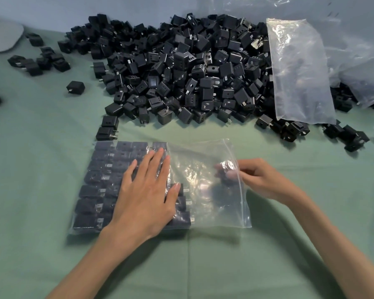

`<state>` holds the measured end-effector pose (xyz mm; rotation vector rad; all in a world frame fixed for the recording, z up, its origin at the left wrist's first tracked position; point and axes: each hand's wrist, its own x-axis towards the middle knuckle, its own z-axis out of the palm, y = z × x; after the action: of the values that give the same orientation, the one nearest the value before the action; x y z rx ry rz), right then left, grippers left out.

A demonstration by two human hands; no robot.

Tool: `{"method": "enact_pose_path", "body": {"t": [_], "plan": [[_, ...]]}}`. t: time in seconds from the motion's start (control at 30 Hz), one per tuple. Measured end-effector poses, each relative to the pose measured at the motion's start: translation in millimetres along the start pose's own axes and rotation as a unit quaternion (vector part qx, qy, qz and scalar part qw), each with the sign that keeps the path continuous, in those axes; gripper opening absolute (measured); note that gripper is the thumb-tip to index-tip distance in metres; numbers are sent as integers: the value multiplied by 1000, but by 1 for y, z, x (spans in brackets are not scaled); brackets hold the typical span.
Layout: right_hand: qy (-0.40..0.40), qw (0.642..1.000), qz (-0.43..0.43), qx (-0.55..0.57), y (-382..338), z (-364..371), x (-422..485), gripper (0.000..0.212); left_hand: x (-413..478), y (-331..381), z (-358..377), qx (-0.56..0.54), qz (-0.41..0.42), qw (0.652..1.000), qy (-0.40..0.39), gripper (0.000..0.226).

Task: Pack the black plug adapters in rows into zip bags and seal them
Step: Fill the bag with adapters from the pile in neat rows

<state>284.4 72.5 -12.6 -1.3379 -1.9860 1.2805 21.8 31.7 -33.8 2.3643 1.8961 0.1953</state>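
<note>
Clear crinkly zip bag point(203, 167), boxy black adapters point(99, 175) rowed inside

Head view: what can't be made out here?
Right hand: fingertips blurred behind the zip bag plastic and glare, so its grip is unclear.
Packed adapters: left hand lies flat over several, so the rows can't be counted.
Loose pile: partly hidden behind a clear bag.
Grey object: cut off by the left edge.

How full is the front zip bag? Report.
Partly full: adapter rows fill the zip bag's left half; the zip-side half lies mostly empty.
</note>
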Motion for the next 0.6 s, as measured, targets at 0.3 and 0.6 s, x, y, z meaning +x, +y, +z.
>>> {"method": "enact_pose_path", "body": {"t": [0.3, 0.6], "plan": [[-64, 990, -124, -28, -29, 58, 52, 53, 0, 1, 0, -16, 0, 1000, 11, 76], [22, 989, -145, 4, -16, 58, 54, 22, -1, 0, -1, -15, 4, 1000, 8, 74]]}}
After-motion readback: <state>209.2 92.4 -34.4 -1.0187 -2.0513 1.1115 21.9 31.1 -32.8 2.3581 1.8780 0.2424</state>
